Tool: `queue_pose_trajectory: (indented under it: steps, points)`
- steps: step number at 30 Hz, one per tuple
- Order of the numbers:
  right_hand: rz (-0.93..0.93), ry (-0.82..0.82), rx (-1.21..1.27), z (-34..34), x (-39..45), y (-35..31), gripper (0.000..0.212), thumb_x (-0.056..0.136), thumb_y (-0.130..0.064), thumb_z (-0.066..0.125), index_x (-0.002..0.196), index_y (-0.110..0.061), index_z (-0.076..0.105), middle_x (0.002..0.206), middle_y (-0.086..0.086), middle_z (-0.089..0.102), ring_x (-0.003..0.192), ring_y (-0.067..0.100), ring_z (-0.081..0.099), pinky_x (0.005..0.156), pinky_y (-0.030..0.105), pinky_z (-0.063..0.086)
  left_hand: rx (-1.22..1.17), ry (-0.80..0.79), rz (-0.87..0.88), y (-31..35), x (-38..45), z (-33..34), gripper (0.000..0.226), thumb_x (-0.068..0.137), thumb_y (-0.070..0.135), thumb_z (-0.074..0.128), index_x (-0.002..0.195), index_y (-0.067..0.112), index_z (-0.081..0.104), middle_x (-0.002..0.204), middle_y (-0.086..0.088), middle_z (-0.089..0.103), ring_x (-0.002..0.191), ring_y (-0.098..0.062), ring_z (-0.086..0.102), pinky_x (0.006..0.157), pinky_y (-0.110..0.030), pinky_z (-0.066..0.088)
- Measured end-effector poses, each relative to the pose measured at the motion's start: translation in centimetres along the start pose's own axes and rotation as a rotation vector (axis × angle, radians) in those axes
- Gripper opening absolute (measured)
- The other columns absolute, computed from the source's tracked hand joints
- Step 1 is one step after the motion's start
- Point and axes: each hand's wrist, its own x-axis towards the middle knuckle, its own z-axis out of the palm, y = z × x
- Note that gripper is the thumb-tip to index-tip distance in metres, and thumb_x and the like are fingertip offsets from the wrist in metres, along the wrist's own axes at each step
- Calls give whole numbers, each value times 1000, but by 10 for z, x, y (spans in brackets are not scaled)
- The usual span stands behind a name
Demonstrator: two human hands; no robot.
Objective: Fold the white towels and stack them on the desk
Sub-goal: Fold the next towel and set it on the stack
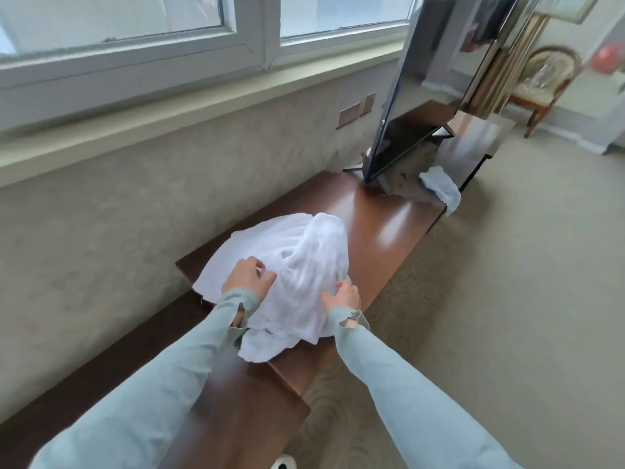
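A crumpled white towel [311, 265] lies bunched on top of a flatter white towel [236, 255] on the brown wooden desk [382, 211]. My left hand [248, 277] grips the bunched towel at its left side, fingers curled into the cloth. On the towel's right side, my right hand [343, 296] pinches the fabric near the desk's front edge. Part of the towel hangs toward me over the desk's near corner. Another white towel [441, 189] lies farther along the desk, draped over its front edge beside the television.
A large flat television [436, 79] stands on the far end of the desk. A window sill and wall run along the left. A lower dark bench [216, 401] sits beneath my arms. Carpet lies to the right, with a chair [544, 82] in the far corner.
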Motion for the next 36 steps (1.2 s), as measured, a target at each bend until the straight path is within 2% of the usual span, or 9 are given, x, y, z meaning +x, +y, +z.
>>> queue_pose_trajectory:
  steps: [7, 15, 18, 21, 25, 28, 30, 33, 36]
  points:
    - [152, -132, 209, 5, 34, -4, 68, 78, -28, 67, 132, -5, 33, 131, 13, 47, 120, 31, 48, 100, 37, 40, 144, -7, -31, 9, 24, 16, 30, 83, 40, 59, 98, 15, 54, 102, -2, 54, 87, -21, 56, 77, -32, 46]
    - [90, -139, 263, -1, 39, -17, 60, 78, -34, 66, 125, -7, 41, 113, 6, 53, 104, 27, 54, 82, 29, 36, 269, -70, -99, 24, 28, 20, 43, 88, 43, 51, 107, 5, 53, 109, -12, 59, 99, -30, 57, 73, -30, 37]
    - [-13, -103, 337, -9, 38, -24, 35, 80, -36, 66, 100, -7, 61, 83, -2, 58, 87, 24, 56, 67, 24, 37, 286, -103, -126, 34, 23, 20, 39, 92, 36, 46, 111, 3, 49, 112, -14, 58, 101, -32, 57, 73, -31, 37]
    - [-126, -128, 459, -25, 38, -47, 29, 81, -33, 65, 64, -13, 53, 58, -4, 46, 62, 18, 47, 51, 19, 33, 240, -82, -165, 43, 19, 4, 36, 94, 31, 39, 111, 1, 49, 111, -16, 58, 103, -34, 55, 72, -30, 34]
    - [-251, -139, 594, -47, 33, -95, 42, 82, -27, 66, 51, -17, 38, 51, -5, 33, 50, 10, 31, 46, 16, 29, 3, -18, -215, 54, 14, -34, 29, 94, 35, 40, 76, 13, 47, 87, -9, 51, 83, -28, 50, 70, -30, 34]
    - [-304, -205, 746, -56, 19, -132, 33, 84, -20, 65, 59, -9, 47, 51, -5, 32, 46, 6, 30, 40, 11, 28, -430, 93, -331, 58, 4, -62, 27, 89, 29, 50, 64, 18, 45, 77, -3, 51, 64, -18, 47, 71, -31, 45]
    - [-333, -276, 825, -57, 1, -153, 31, 84, -19, 65, 59, -9, 50, 45, -10, 35, 38, 2, 32, 39, 9, 29, -654, 67, -474, 52, -12, -73, 18, 85, 34, 56, 79, 17, 57, 90, -2, 55, 75, -17, 51, 78, -35, 45]
    - [-375, -405, 887, -56, -36, -179, 27, 77, -26, 67, 57, -16, 53, 34, -16, 39, 35, -3, 37, 42, 6, 32, -891, -113, -775, 37, -51, -80, 59, 75, 53, 64, 117, 15, 50, 108, -6, 50, 100, -28, 47, 82, -48, 44]
    - [-423, -556, 958, -54, -79, -203, 14, 61, -33, 59, 59, -19, 57, 35, -17, 43, 37, -4, 41, 44, 6, 35, -1156, -111, -747, 24, -85, -83, 75, 77, 38, 73, 135, 11, 34, 115, -12, 51, 109, -29, 55, 86, -39, 49]
